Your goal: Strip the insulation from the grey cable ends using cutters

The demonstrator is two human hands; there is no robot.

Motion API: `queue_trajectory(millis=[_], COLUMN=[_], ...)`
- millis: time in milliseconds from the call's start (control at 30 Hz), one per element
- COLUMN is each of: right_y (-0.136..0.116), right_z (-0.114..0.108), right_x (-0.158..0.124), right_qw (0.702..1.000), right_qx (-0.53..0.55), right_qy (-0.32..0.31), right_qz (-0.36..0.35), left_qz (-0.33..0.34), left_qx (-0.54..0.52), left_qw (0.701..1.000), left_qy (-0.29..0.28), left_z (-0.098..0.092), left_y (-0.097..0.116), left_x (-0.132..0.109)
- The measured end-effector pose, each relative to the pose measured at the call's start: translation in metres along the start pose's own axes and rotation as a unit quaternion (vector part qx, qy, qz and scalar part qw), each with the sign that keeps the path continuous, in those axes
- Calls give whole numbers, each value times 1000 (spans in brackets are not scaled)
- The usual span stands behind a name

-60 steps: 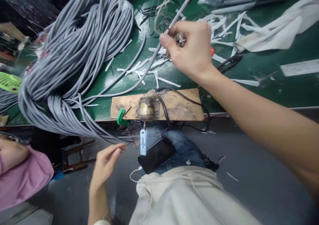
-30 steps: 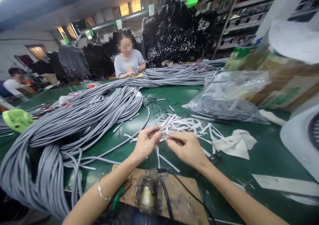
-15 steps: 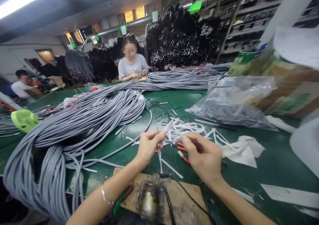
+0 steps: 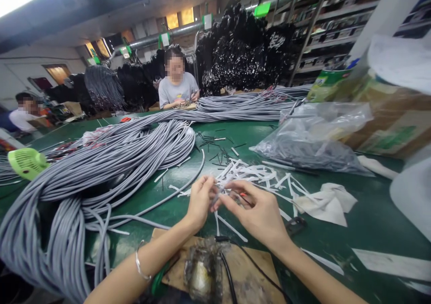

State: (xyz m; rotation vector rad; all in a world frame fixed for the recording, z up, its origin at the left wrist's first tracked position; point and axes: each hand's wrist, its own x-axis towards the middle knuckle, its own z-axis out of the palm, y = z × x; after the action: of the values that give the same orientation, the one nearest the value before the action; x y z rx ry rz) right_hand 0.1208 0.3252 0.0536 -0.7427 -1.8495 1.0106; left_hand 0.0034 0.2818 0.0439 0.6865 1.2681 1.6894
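My left hand (image 4: 202, 200) and my right hand (image 4: 259, 214) meet fingertip to fingertip above the green table. Between them shows a small greyish piece (image 4: 218, 197), too blurred and covered to name; both hands are closed in a pinch at it. Just behind the fingers lies a heap of white strips (image 4: 256, 173). Partly under my right hand is a tool with orange handles, mostly hidden, and a dark metal part (image 4: 296, 224) shows beside that wrist. A loose grey cable (image 4: 170, 199) runs past my left hand, its free end pointing away.
Large bundles of grey cable (image 4: 134, 156) cover the left side. A soldering-pot-like block (image 4: 202, 270) sits on a board (image 4: 249, 268) in front. To the right are a clear plastic bag (image 4: 313, 138), a white cloth (image 4: 332, 200) and a carton (image 4: 393, 124). A co-worker (image 4: 177, 86) sits opposite.
My right hand has moved left and in to my left hand, its fingers now against the left fingertips. The view has shifted slightly.
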Motion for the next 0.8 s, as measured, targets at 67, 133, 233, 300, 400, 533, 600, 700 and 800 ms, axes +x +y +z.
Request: queue_trajectory(millis=[67,133,233,300,400,533,600,700,800], right_y=[2,3,3,1,-1,-2,-1,1,3], right_z=[1,1,-1,-2,-1,-1,-1,-2,-3], right_x=[0,1,2,2,1,0,1,3,5], right_qw=[999,998,998,998,997,997,996,995,995], right_qx=[-26,-34,-35,-41,-49,-41,-39,-44,-52], right_qy=[17,24,12,-6,-29,-38,-45,-46,-41], right_qz=[-26,-37,-44,-53,-59,-62,-67,-72,-70], left_qz=[-1,3,22,34,26,18,14,6,-17], left_qx=[-20,-17,3,18,42,35,14,-20,-44], left_qw=[999,998,1000,999,999,998,999,999,996], left_qy=[-41,-56,-22,1,17,39,37,42,73], left_z=[0,0,0,-1,-2,-1,1,3,3], left_y=[2,4,6,7,7,7,7,9,13], left_x=[-2,-4,-6,-6,-4,-1,-1,0,2])
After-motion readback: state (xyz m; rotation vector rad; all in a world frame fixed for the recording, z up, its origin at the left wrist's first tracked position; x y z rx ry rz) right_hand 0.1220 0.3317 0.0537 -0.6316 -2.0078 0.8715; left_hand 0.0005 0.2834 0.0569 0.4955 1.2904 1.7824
